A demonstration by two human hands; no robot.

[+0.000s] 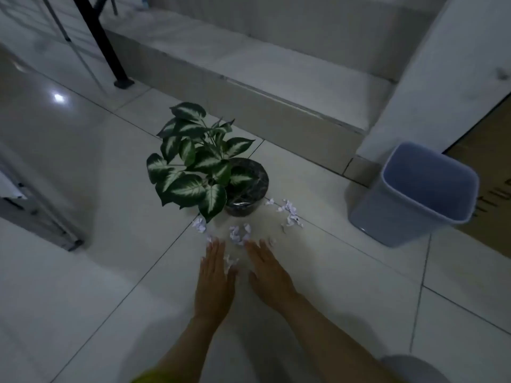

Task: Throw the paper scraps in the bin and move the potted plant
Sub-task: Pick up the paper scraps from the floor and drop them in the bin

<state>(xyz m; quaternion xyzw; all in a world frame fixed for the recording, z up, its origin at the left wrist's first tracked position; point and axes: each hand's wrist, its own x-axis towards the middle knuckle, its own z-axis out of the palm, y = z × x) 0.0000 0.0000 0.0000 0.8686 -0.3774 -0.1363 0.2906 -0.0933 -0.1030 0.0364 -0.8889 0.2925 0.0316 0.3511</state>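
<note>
A potted plant (199, 161) with green and white leaves stands in a dark round pot (249, 189) on the tiled floor. Small white paper scraps (239, 233) lie scattered on the floor in front of the pot, with more scraps (290, 214) to its right. My left hand (214, 277) and my right hand (266, 269) rest flat, palms down, on the floor just short of the scraps, fingers stretched out. A few scraps (230, 260) lie between the two hands. A blue-grey bin (414, 194) stands open at the right, with nothing visible inside it.
A low tiled step (249, 87) runs across behind the plant. A white wall corner (431, 78) rises behind the bin, with a brown door (486, 189) beside it. A black post (110, 51) stands at the back left, and a grey frame (41, 217) sits at the left.
</note>
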